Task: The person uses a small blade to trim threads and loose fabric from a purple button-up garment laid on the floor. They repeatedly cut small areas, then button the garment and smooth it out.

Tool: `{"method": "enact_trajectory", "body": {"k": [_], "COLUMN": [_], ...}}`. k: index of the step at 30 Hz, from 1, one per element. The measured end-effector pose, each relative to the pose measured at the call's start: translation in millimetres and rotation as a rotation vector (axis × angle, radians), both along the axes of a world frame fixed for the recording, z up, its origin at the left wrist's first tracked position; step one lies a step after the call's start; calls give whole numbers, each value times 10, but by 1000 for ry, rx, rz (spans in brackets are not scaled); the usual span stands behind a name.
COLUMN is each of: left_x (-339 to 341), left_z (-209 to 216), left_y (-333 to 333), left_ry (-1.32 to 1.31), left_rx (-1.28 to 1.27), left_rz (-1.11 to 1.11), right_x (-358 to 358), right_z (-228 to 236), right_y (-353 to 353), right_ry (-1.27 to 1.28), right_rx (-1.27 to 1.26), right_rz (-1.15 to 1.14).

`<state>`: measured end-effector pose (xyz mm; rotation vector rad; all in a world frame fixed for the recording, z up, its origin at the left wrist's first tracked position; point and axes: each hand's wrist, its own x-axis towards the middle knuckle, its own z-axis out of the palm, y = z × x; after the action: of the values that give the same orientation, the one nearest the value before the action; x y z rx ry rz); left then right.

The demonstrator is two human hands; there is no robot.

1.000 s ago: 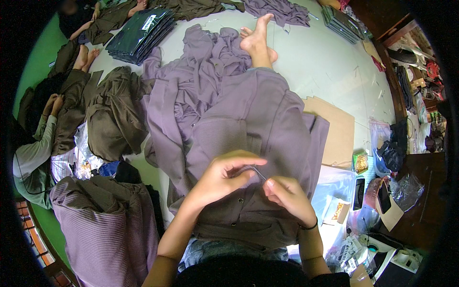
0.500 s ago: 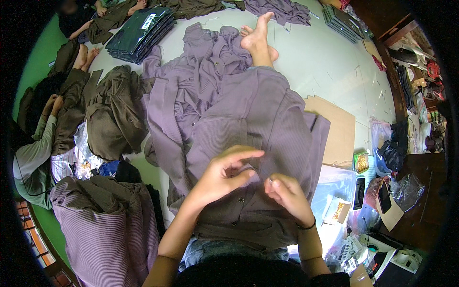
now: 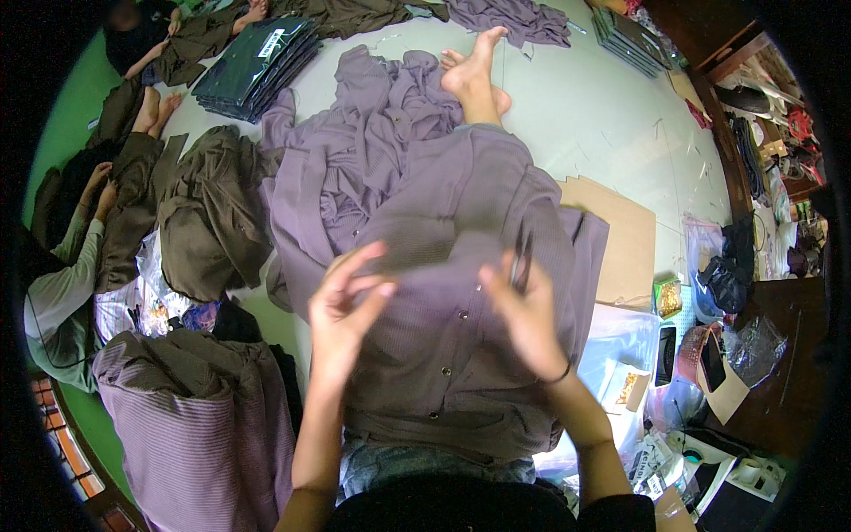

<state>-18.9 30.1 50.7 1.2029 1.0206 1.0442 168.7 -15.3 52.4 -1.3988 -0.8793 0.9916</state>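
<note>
A purple-grey ribbed button-up garment [image 3: 417, 337] lies spread over my lap and legs, its row of small round buttons running down the front. My left hand [image 3: 341, 306] is over its left side, fingers apart and slightly curled, with nothing visible in them. My right hand [image 3: 527, 306], smeared by motion, holds a slim dark tool that looks like thread snips [image 3: 523, 259], its points upward. Between the hands a pale strip of the garment is blurred, and I cannot tell whether either hand touches it.
More purple cloth [image 3: 372, 115] is bunched beyond my lap. Brown garments [image 3: 213, 213] and a folded ribbed pile [image 3: 195, 417] lie to the left, near a co-worker's sleeve [image 3: 62, 284]. Bagged dark garments [image 3: 257, 71] are stacked at the back. Cardboard [image 3: 612, 248] and a phone [image 3: 666, 356] lie right.
My hands have moved apart, the left one to the left and its fingers spreading. The dark tool now shows upright in my right hand. The cloth between them has shifted.
</note>
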Motion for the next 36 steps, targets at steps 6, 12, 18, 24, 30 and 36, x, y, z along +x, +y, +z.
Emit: {"method": "enact_trajectory", "body": {"k": [6, 12, 18, 24, 30, 36], "left_x": [-833, -1389, -1561, -1256, -950, -546], "left_z": [-211, -706, -743, -271, -24, -93], "left_y": [-554, -1749, -1932, -1512, -1354, -1265], "left_ry": [544, 1175, 1388, 1487, 1296, 900], "left_rx": [-193, -264, -510, -43, 332, 536], "left_rz": [292, 121, -259, 71, 113, -231], "right_x": [802, 1334, 1310, 1195, 1131, 1345], "right_z": [-163, -634, -592, -236, -231, -581], "right_y": [1184, 1473, 1215, 1464, 1781, 904], "right_ry": [-159, -992, -1083, -992, -724, -647], "right_rx": [76, -439, -509, -139, 192, 7], "right_rz": [-176, -51, 18, -203, -105, -153]}}
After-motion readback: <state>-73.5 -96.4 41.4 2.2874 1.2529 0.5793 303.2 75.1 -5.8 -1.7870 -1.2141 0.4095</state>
